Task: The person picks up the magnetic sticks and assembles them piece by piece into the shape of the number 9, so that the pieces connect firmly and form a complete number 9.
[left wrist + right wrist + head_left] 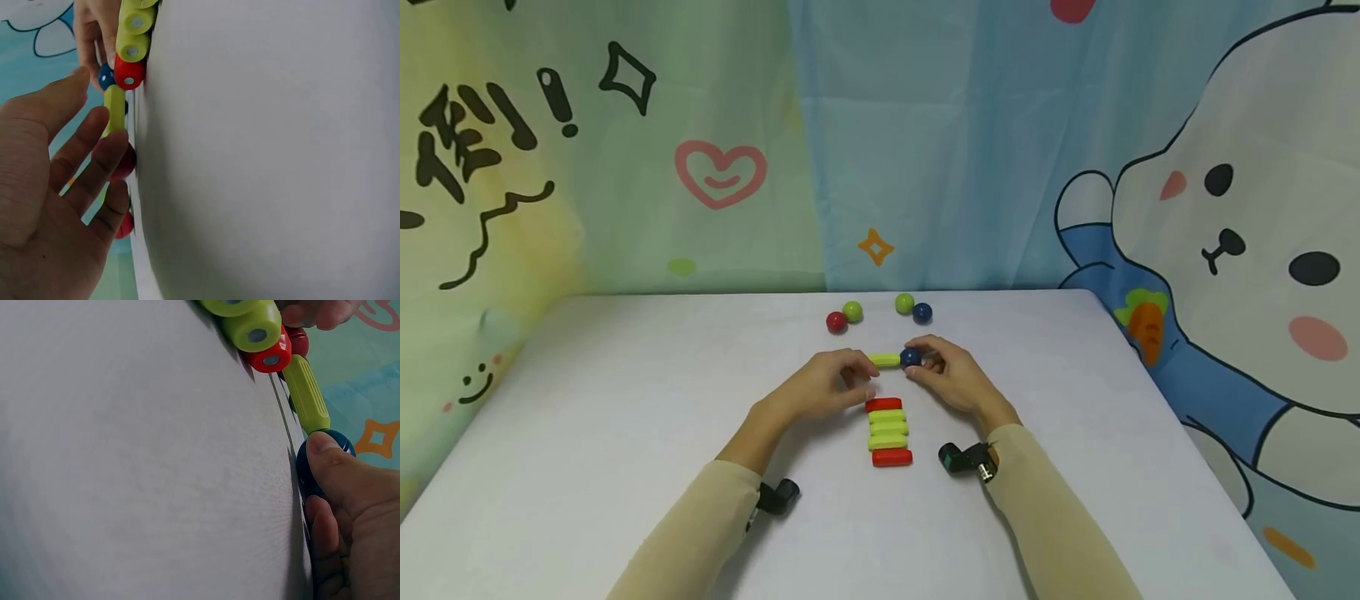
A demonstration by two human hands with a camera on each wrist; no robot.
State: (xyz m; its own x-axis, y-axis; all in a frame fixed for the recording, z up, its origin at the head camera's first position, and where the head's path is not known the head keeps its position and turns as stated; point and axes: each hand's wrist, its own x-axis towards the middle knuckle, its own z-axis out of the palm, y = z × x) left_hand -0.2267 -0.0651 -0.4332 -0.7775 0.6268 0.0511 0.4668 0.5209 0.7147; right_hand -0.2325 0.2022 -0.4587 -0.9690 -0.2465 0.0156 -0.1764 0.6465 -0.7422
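My right hand (951, 371) pinches a dark blue ball (911, 357) between thumb and fingers. A yellow-green magnetic rod (307, 394) runs left from that ball, end against it. At the rod's other end sits a red ball (125, 161), partly covered by fingers in the left wrist view and hidden in the head view. My left hand (831, 383) is beside this end, fingers loosely bent and thumb apart from them; whether a fingertip touches the red ball cannot be told. Nearer me lies a column of rods: a red rod (883, 404), several yellow-green rods (888, 428) and another red rod (892, 457).
Toward the table's back edge stand a red ball (837, 322) and a green ball (852, 312) on the left. Another green ball (905, 303) and a blue ball (922, 313) are to their right. A printed curtain (925, 150) hangs behind the white table (625, 400).
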